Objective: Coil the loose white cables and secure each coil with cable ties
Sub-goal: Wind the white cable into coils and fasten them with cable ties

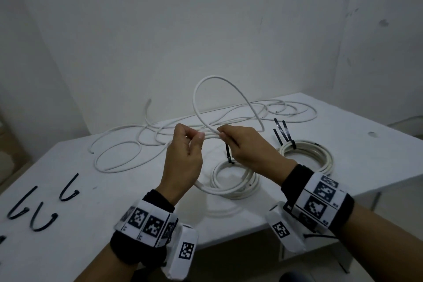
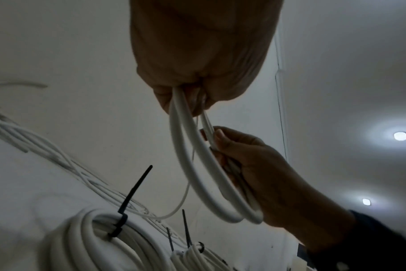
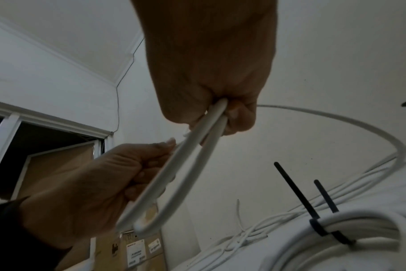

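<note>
White counter [image 1: 343, 167] against a white wall [image 1: 206, 18]; left hand [image 1: 183, 155] and right hand [image 1: 247, 146], raised, fingers pinching 1 white cable [image 1: 201, 89].

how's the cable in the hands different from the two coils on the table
The cable in the hands is lifted off the table, pinched between the left hand and the right hand, while the near coil and the far coil lie flat. The held cable makes only a couple of open loops; the coils are wound tight. Each coil wears a black tie; the held cable has none. All are white.
</note>
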Action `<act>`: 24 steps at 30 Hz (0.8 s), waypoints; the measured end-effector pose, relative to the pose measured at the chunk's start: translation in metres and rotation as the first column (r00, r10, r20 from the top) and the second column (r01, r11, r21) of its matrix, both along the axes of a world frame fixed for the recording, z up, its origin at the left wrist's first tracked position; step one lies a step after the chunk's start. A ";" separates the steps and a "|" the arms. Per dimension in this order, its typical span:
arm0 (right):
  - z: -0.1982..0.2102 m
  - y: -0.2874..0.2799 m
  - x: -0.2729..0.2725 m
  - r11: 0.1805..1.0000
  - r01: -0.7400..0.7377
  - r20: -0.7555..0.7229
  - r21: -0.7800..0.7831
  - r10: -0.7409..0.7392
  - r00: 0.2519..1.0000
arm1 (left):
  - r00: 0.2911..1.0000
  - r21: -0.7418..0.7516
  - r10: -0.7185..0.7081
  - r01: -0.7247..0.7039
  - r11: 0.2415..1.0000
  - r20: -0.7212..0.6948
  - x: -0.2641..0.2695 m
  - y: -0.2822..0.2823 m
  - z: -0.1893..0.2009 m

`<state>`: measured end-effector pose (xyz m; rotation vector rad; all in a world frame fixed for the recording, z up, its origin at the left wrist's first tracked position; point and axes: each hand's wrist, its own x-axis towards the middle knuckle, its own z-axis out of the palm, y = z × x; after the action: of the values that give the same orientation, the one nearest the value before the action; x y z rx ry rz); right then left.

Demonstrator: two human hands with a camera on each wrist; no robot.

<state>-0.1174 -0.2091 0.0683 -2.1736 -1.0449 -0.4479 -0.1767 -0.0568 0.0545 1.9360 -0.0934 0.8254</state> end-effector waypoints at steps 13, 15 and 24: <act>0.010 0.004 0.006 0.999 0.016 0.235 -0.043 -0.006 0.972 | 0.959 0.518 0.157 -0.260 0.815 0.234 -0.003 0.000 0.009; 0.019 0.006 0.006 1.000 0.015 0.293 0.000 -0.014 0.956 | 0.912 0.562 0.247 -0.398 0.725 0.327 -0.001 0.001 0.014; 0.035 0.009 0.012 0.993 -0.054 0.479 0.106 -0.003 0.878 | 0.994 0.559 0.104 -0.110 0.822 0.042 -0.009 0.016 0.042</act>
<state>-0.1059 -0.1997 0.1030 -1.9841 -1.2671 -1.0491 -0.1860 -0.0409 0.0962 2.5126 -0.2606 0.9560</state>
